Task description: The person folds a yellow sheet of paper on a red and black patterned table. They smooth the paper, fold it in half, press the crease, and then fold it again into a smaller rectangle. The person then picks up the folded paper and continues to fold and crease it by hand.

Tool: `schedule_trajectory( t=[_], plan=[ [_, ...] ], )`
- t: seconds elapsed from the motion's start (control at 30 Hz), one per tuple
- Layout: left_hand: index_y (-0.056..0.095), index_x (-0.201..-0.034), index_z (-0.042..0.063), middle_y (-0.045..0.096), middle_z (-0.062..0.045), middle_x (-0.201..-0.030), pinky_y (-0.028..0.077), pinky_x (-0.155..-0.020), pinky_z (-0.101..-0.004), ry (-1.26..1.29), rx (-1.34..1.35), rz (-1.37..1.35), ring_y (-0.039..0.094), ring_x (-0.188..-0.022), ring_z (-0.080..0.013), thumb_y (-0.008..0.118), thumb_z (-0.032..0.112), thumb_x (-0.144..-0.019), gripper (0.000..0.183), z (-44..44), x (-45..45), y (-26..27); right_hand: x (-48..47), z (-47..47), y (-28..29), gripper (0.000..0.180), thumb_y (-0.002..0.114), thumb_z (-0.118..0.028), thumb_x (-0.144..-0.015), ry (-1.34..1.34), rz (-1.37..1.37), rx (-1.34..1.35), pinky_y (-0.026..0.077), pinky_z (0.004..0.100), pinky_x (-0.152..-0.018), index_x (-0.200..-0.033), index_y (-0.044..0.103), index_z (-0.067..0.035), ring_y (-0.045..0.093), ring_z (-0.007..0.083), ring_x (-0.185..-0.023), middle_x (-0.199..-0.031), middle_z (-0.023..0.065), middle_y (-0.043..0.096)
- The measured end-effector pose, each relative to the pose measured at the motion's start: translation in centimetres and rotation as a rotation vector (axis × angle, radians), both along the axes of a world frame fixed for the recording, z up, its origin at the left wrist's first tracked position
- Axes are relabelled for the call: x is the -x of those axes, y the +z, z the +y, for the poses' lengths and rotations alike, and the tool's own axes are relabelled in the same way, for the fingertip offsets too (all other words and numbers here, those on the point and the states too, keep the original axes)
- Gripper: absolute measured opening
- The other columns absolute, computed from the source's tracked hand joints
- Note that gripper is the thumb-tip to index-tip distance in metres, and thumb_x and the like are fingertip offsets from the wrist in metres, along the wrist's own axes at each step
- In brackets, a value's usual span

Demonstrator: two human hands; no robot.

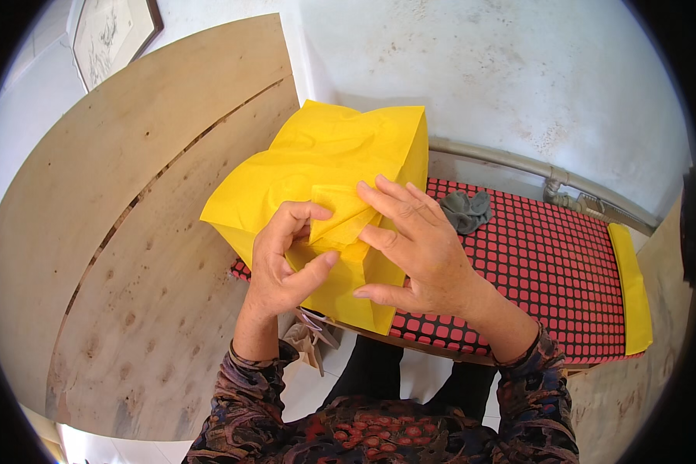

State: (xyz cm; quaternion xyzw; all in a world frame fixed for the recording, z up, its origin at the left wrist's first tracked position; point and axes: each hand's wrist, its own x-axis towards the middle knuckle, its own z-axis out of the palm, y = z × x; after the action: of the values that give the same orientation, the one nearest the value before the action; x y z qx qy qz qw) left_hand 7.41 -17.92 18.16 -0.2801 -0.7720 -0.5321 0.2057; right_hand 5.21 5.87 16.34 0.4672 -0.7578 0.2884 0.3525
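A large yellow bag (325, 156), apparently of paper or thin nonwoven cloth, stands before me, puffed out and creased. On its near side a small folded flap (339, 211) sticks up between my hands. My left hand (284, 261) curves around the flap's left side, index fingertip close to its edge and thumb apart below. From the right, the fingers of my right hand (414, 240) touch the flap's right edge, while the thumb is spread away lower down. The bag partly hides the tips of my left hand's other fingers.
Beneath the bag lies a bench top with a red-and-black checked cover (533, 272). A crumpled grey cloth (466, 211) and a folded yellow piece (631, 290) rest on it. A wooden panel (168, 243) rises at left. Along the wall runs a pipe (493, 153).
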Motion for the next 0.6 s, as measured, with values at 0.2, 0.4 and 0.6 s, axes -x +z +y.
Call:
schedule_trajectory(
  t=[0.2, 0.4, 0.6],
  plan=[
    [0.06, -0.117, 0.002, 0.051, 0.003, -0.089, 0.035, -0.07, -0.0224, 0.018, 0.017, 0.005, 0.043, -0.077, -0.0067, 0.071, 0.002, -0.076, 0.043, 0.08, -0.03, 0.05, 0.09, -0.05, -0.08, 0.059, 0.079, -0.046, -0.081, 0.009, -0.003, 0.006, 0.034, 0.0552, -0.117, -0.12, 0.067, -0.003, 0.044, 0.0404, -0.143, -0.153, 0.0214, 0.048],
    [0.06, -0.118, 0.002, 0.051, 0.003, -0.089, 0.035, -0.07, -0.0221, -0.003, -0.019, -0.033, 0.043, -0.077, -0.0062, 0.069, -0.002, -0.077, 0.042, 0.29, -0.18, 0.28, 0.09, 0.03, -0.09, 0.06, 0.079, -0.046, -0.081, 0.016, -0.008, 0.013, 0.034, 0.0553, -0.117, -0.121, 0.066, -0.003, 0.045, 0.0407, -0.143, -0.153, 0.0215, 0.048],
    [0.06, -0.12, 0.001, 0.054, 0.002, -0.093, 0.037, -0.072, -0.0221, -0.004, -0.021, -0.028, 0.046, -0.079, -0.0064, 0.067, -0.003, -0.078, 0.044, 0.3, -0.13, 0.38, 0.03, 0.16, 0.03, 0.061, 0.079, -0.045, -0.081, 0.015, 0.001, 0.029, 0.035, 0.0555, -0.117, -0.123, 0.066, -0.003, 0.045, 0.0408, -0.143, -0.153, 0.0217, 0.048]
  ],
)
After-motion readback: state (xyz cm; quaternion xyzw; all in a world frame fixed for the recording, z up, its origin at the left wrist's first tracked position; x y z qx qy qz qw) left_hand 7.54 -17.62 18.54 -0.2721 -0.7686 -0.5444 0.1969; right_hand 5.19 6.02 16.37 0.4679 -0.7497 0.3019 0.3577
